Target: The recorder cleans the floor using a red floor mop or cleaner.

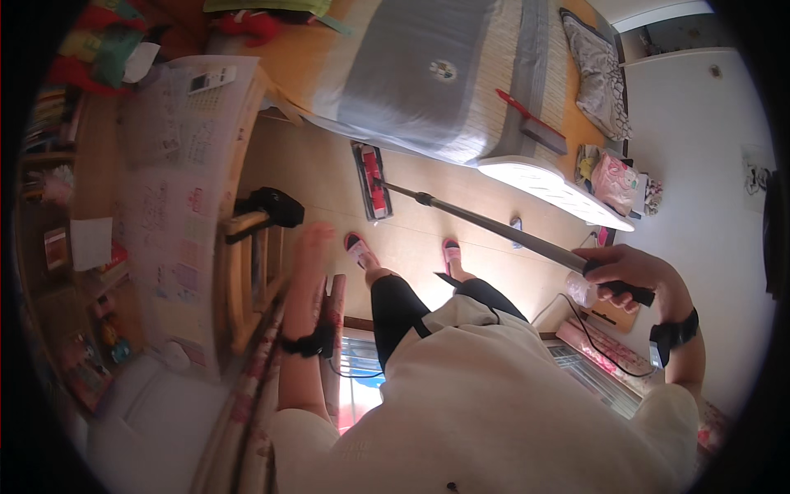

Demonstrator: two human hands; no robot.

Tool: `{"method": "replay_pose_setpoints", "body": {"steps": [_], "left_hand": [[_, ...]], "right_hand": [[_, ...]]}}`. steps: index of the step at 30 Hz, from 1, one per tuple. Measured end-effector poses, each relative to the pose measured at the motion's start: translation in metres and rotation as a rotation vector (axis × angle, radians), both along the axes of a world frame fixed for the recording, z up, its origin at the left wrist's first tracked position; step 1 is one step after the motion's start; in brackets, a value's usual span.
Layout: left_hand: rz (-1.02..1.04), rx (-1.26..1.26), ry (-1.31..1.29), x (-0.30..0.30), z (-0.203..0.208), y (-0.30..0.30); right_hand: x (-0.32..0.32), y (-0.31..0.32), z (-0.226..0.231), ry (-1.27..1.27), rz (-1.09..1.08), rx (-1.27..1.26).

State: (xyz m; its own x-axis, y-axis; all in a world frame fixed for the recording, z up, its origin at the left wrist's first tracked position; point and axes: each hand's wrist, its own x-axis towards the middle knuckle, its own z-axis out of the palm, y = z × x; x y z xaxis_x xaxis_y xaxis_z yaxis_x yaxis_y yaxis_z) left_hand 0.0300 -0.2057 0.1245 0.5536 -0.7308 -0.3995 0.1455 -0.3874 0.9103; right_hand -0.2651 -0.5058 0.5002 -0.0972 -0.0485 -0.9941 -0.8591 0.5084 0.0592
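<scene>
My right hand (629, 276) is wrapped round the dark grip of a flat mop, whose long grey pole (502, 230) slants away to the left. The mop's red and dark rectangular head (367, 183) rests on the floor between the bed and my feet. My left hand (314, 247) is smeared by motion and hangs beside a wooden chair (247, 284); its fingers cannot be made out. A black cloth or bag (274, 206) lies at the chair's top.
At the far side a bed (395, 74) carries a red-handled brush (535, 123) and a pillow (594, 74). A desk (173, 181) with papers and a remote (211, 81) stands left. Patterned curtains (247, 403) hang near my left arm. A small blue item (516, 232) lies on the floor.
</scene>
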Motion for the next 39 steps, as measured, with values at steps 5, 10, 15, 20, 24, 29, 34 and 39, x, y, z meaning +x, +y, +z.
{"method": "replay_pose_setpoints", "body": {"steps": [5, 10, 15, 20, 24, 29, 34, 39], "left_hand": [[-0.326, 0.362, 0.777, -0.197, -0.06, -0.114], [0.397, -0.049, 1.627, -0.319, -0.049, -0.215], [0.691, -0.558, 1.605, -0.375, -0.086, -0.212], [0.732, -0.437, 1.476, -0.383, -0.049, -0.198], [0.717, -0.439, 1.329, -0.366, -0.081, -0.137], [0.919, -0.318, 1.171, -0.331, -0.142, -0.045], [0.813, 0.188, 0.886, -0.309, -0.184, 0.008], [0.782, 0.415, 0.752, -0.39, -0.234, -0.004]], "right_hand": [[-0.075, -0.014, -0.023, -0.088, -0.012, 0.079], [-0.157, -0.016, -0.045, -0.276, -0.062, 0.18], [-0.207, -0.041, -0.04, -0.248, -0.069, 0.192], [-0.25, -0.067, -0.052, -0.32, -0.194, 0.319], [-0.244, -0.043, -0.089, -0.41, -0.184, 0.406], [-0.219, 0.025, -0.181, -0.474, -0.363, 0.776], [-0.212, 0.097, -0.232, -0.512, -0.246, 0.719], [-0.304, 0.112, -0.265, -0.323, -0.29, 0.518]]}}
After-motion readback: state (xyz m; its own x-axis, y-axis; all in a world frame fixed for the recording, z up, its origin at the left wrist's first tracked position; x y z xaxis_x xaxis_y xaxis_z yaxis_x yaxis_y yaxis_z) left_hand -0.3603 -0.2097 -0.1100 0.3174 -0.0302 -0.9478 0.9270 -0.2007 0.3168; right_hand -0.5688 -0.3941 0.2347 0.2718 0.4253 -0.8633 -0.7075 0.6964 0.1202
